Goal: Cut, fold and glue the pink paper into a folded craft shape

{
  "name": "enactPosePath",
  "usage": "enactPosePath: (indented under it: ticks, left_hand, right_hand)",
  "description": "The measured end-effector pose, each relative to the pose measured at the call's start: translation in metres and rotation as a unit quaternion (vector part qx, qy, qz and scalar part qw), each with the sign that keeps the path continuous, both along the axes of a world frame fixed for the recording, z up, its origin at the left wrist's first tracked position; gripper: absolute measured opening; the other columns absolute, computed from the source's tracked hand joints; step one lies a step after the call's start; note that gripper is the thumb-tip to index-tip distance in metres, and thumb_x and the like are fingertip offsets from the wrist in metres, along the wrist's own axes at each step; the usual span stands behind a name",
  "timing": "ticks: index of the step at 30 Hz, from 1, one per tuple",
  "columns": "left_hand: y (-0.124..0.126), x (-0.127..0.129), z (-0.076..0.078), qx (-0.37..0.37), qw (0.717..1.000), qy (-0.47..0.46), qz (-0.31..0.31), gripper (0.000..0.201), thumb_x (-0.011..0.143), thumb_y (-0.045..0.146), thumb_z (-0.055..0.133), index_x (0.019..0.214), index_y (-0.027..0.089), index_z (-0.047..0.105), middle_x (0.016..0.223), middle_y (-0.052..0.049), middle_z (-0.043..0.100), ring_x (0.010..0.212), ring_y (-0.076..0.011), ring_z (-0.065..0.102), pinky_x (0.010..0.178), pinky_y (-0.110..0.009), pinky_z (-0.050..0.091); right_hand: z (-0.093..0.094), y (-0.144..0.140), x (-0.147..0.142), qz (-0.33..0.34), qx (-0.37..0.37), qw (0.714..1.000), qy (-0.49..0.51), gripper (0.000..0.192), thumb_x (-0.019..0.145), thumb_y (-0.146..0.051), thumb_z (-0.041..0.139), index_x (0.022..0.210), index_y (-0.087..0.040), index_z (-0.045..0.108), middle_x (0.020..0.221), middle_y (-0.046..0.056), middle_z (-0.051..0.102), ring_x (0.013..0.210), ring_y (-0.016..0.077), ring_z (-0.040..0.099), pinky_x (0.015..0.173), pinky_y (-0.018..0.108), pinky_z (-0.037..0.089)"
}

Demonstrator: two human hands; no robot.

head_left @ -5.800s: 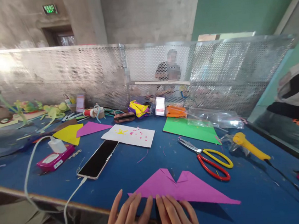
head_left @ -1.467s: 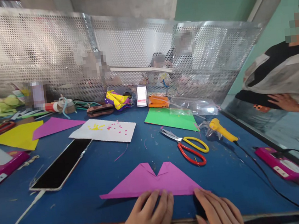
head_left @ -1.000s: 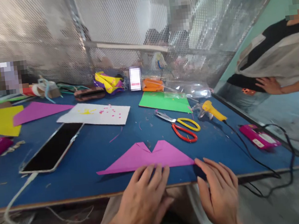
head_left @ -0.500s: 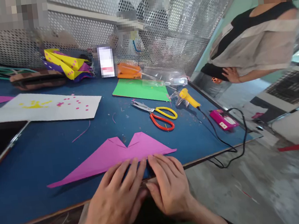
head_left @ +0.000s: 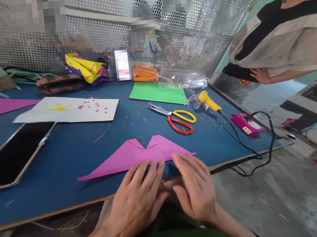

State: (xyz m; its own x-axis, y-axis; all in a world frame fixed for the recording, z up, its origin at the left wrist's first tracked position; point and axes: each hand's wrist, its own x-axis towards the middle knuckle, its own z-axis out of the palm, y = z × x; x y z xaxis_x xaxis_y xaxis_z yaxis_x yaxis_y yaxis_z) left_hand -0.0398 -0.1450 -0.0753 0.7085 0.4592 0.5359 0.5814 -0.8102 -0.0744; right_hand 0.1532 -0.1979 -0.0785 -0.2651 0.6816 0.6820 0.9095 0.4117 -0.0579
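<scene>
A blue table [head_left: 65, 151] fills the left and middle of the frame, its near edge running from lower left to the right. A perforated metal screen [head_left: 194, 24] stands along its far side across the top. At the upper right a person in a black and pale top [head_left: 280, 41] stands beside the table, one hand on the hip.

At the left edge lies a dark phone [head_left: 12, 156], screen up. Beyond it, toward the upper left, lies a white sheet [head_left: 67, 110] dotted with yellow and pink. A green sheet [head_left: 158, 93] lies at upper centre, with a clear plastic bag [head_left: 182, 79] just behind it.

The folded magenta paper [head_left: 140, 156], a wide flat shape with a notch in its top edge, lies low in the centre, near the table's front edge. Both hands are flat and open, fingers spread, gripping nothing. The left hand [head_left: 138, 199] lies at lower centre with its fingertips on the paper's near edge. The right hand [head_left: 197, 190] lies just right of it, fingertips at the paper's right tip; whether they touch it I cannot tell.

Right of centre lie red-and-yellow scissors [head_left: 178, 117], a yellow glue gun [head_left: 209, 101] with a black cord, and a small pink box [head_left: 246, 123] near the table's right corner.
</scene>
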Motion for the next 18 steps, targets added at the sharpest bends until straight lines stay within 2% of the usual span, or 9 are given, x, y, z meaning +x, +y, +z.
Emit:
enactPosePath:
  ticks: [2, 3, 7, 13, 18]
  left_hand:
    - [0.000, -0.003, 0.000, 0.004, 1.000, 0.000, -0.010, 0.049, 0.101, 0.033, 0.037, 0.133, 0.002, 0.058, 0.129, -0.015, 0.066, 0.116, -0.0296, 0.057, 0.100, -0.044, 0.044]
    - [0.000, -0.004, 0.001, 0.007, 1.000, 0.001, -0.016, 0.049, 0.100, 0.031, 0.038, 0.131, 0.000, 0.059, 0.129, -0.017, 0.066, 0.117, -0.0299, 0.057, 0.101, -0.043, 0.045]
    - [-0.002, -0.016, 0.005, 0.002, 1.000, -0.001, -0.014, 0.046, 0.097, 0.025, 0.043, 0.132, -0.001, 0.058, 0.131, -0.018, 0.065, 0.120, -0.0291, 0.058, 0.103, -0.040, 0.048]
    - [-0.008, -0.042, 0.009, 0.000, 0.999, -0.001, 0.043, 0.051, 0.097, 0.041, 0.054, 0.132, 0.005, 0.060, 0.130, -0.015, 0.068, 0.117, -0.0289, 0.063, 0.101, -0.041, 0.050]
    - [-0.011, -0.071, 0.010, 0.018, 0.996, 0.020, 0.089, 0.057, 0.096, 0.045, 0.057, 0.139, 0.008, 0.055, 0.133, -0.012, 0.067, 0.117, -0.0299, 0.065, 0.114, -0.048, 0.037]
  right_hand:
    - [-0.002, 0.004, -0.010, 0.064, -0.018, 0.998, -0.004, 0.048, 0.100, -0.027, 0.039, 0.138, 0.002, 0.047, 0.129, 0.021, 0.065, 0.130, 0.0271, 0.054, 0.106, 0.043, 0.043]
    - [-0.004, 0.006, -0.014, 0.069, -0.022, 0.997, -0.002, 0.048, 0.101, -0.028, 0.038, 0.137, 0.002, 0.049, 0.127, 0.021, 0.066, 0.128, 0.0264, 0.055, 0.105, 0.041, 0.043]
    - [-0.015, 0.009, -0.027, 0.005, -0.011, 1.000, -0.002, 0.046, 0.104, -0.033, 0.037, 0.131, -0.003, 0.058, 0.122, 0.018, 0.070, 0.119, 0.0249, 0.060, 0.103, 0.039, 0.039]
    - [-0.018, 0.007, -0.030, -0.014, -0.031, 0.999, -0.013, 0.049, 0.106, -0.044, 0.035, 0.133, -0.014, 0.062, 0.126, 0.014, 0.070, 0.117, 0.0243, 0.059, 0.104, 0.041, 0.032]
    - [-0.015, 0.007, -0.030, -0.019, -0.028, 0.999, -0.008, 0.048, 0.106, -0.044, 0.035, 0.129, -0.014, 0.065, 0.122, 0.013, 0.071, 0.113, 0.0246, 0.060, 0.103, 0.042, 0.033]
